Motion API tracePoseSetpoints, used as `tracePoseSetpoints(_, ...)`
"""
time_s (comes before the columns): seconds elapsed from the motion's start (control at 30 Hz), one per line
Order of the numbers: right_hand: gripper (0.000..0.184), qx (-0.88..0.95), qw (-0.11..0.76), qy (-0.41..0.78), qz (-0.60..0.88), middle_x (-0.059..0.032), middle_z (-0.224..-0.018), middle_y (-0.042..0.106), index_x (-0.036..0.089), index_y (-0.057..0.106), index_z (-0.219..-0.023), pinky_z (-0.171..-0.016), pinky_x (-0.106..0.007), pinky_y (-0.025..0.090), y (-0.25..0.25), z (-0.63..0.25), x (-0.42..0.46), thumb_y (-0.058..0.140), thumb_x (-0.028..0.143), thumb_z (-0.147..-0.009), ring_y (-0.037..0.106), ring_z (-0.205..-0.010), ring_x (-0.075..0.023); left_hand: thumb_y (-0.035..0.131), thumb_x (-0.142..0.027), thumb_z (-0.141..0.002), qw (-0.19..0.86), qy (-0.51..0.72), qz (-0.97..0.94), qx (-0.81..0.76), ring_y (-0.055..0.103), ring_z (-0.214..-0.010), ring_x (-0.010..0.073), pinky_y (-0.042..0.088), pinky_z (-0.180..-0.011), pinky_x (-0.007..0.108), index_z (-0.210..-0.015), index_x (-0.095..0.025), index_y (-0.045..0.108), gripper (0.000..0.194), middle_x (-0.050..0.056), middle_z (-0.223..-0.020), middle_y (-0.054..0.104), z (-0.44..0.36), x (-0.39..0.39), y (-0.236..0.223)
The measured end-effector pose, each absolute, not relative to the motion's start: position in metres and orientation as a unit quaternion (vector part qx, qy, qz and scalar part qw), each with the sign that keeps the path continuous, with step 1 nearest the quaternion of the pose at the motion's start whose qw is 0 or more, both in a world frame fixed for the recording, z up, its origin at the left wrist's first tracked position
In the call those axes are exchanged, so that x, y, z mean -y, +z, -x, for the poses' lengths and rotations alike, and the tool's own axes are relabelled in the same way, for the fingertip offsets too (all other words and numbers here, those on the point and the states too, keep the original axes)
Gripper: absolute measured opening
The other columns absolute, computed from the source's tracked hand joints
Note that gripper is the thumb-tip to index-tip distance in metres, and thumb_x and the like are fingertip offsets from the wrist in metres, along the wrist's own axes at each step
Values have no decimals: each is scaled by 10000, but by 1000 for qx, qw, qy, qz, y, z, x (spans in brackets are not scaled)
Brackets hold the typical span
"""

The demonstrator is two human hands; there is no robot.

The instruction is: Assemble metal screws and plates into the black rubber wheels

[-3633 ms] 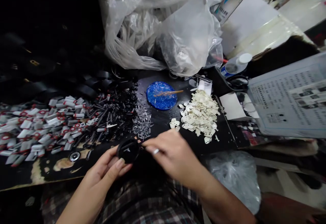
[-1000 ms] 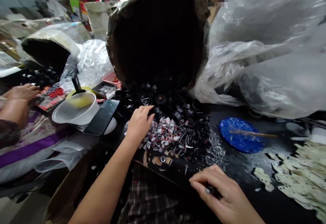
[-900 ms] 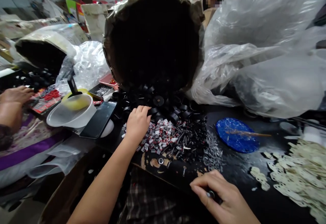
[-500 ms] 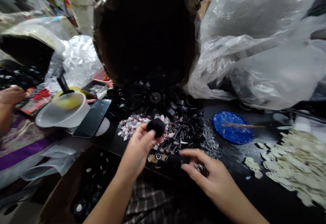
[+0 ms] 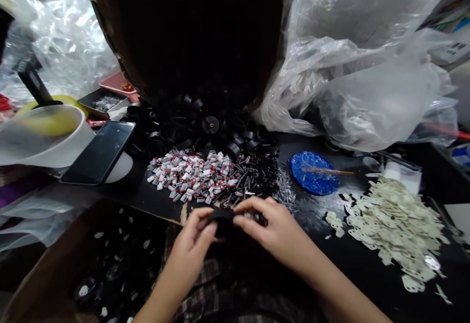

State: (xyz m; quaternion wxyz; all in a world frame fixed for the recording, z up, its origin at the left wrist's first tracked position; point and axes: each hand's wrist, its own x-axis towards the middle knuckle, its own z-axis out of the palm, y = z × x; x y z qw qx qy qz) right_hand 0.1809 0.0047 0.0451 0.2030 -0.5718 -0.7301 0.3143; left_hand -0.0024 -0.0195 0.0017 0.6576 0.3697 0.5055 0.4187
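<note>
Close to the table's front edge, my left hand [image 5: 190,245] is closed on a black round plastic part [image 5: 222,223]. My right hand [image 5: 277,224] meets it from the other side, thumb and fingertips pinched at its edge. A small, dark, shiny piece [image 5: 260,217] shows among the right fingers; I cannot tell its kind. Just beyond the hands lies a heap of small grey-white sleeves with red ends [image 5: 194,173]. Black springs and small black pieces [image 5: 257,178] adjoin it on the right, with thin grey pieces [image 5: 284,189] beside them.
A large dark-mouthed container [image 5: 191,34] faces me, black round parts [image 5: 211,125] spilling out. At left are a phone [image 5: 99,151] and a white bowl [image 5: 44,139]. A blue lid with a stick [image 5: 314,182] and pale flat plates [image 5: 396,220] lie right. Below left, a box holds black parts [image 5: 117,269].
My hands have come together from apart, the left lowering its black round part off the heap towards the right hand. The view has turned right and down; the co-worker's hand at left is gone.
</note>
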Motion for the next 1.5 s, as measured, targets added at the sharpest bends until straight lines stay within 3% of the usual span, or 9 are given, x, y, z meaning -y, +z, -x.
tracePoseSetpoints(0.1, 147, 768, 169, 151, 598, -32, -914, 708, 213, 645, -988, -780, -350, 307, 37, -170, -31, 560, 292, -897, 622, -851, -202, 609, -342, -840, 682, 486, -229, -496, 683, -856, 187, 551, -786, 311, -1056, -249, 567, 239, 19, -949, 691, 4, 15, 2)
tracePoseSetpoints(0.2, 113, 791, 105, 72, 598, -71, -890, 702, 167, 643, -913, -777, -378, 268, 33, -162, -52, 555, 231, -884, 622, -851, -236, 633, -275, -827, 697, 525, -157, -462, 682, -884, 182, 551, -812, 306, -1035, -227, 583, 219, 22, -980, 686, 0, 7, 5)
tracePoseSetpoints(0.3, 98, 796, 110, 76, 590, -36, -863, 701, 191, 641, -871, -764, -360, 260, 35, -162, -52, 545, 206, -884, 620, -835, -206, 646, -237, -815, 691, 545, -133, -456, 670, -936, 186, 547, -835, 307, -1019, -221, 603, 209, 26, -1043, 668, -4, 1, 9)
tracePoseSetpoints(0.43, 60, 787, 184, 184, 559, 33, -854, 705, 239, 646, -906, -757, -319, 271, 38, -170, -27, 601, 221, -870, 616, -803, -146, 648, -291, -816, 710, 527, -152, -442, 651, -1006, 218, 535, -873, 357, -1114, -259, 571, 310, 40, -1157, 634, -10, 2, 11)
tracePoseSetpoints(0.6, 86, 770, 199, 243, 556, 37, -885, 715, 251, 659, -928, -762, -309, 276, 37, -177, -12, 612, 210, -870, 615, -812, -141, 656, -316, -806, 699, 515, -194, -457, 657, -944, 184, 531, -882, 349, -1066, -252, 598, 274, 19, -1056, 646, -17, 9, 5)
tracePoseSetpoints(0.83, 136, 771, 108, 80, 622, -47, -918, 706, 189, 652, -898, -757, -357, 274, 36, -160, -57, 530, 248, -897, 627, -851, -219, 618, -275, -835, 665, 582, -161, -439, 639, -977, 167, 528, -891, 342, -1021, -245, 596, 190, 22, -1097, 624, -27, 7, 1)
tracePoseSetpoints(0.97, 128, 778, 100, 78, 615, -83, -891, 696, 155, 626, -860, -761, -369, 288, 34, -148, -71, 511, 208, -873, 626, -813, -229, 592, -269, -854, 672, 583, -158, -429, 616, -1063, 188, 493, -948, 347, -1044, -232, 588, 195, 43, -1138, 621, -30, 4, 3)
tracePoseSetpoints(1.27, 134, 733, 197, 255, 599, 31, -817, 684, 226, 615, -902, -715, -273, 350, 42, -182, -32, 536, 144, -832, 584, -749, -148, 603, -287, -847, 676, 562, -160, -448, 604, -1088, 209, 451, -1008, 398, -1043, -227, 601, 205, 36, -1115, 632, -23, 9, 7)
tracePoseSetpoints(1.5, 100, 828, 62, 45, 555, -51, -891, 636, 184, 626, -916, -739, -362, 263, 34, -166, -26, 542, 219, -874, 572, -828, -214, 607, -254, -848, 678, 573, -163, -429, 603, -1058, 163, 460, -995, 347, -1023, -232, 606, 176, 22, -1101, 639, -29, 0, 2)
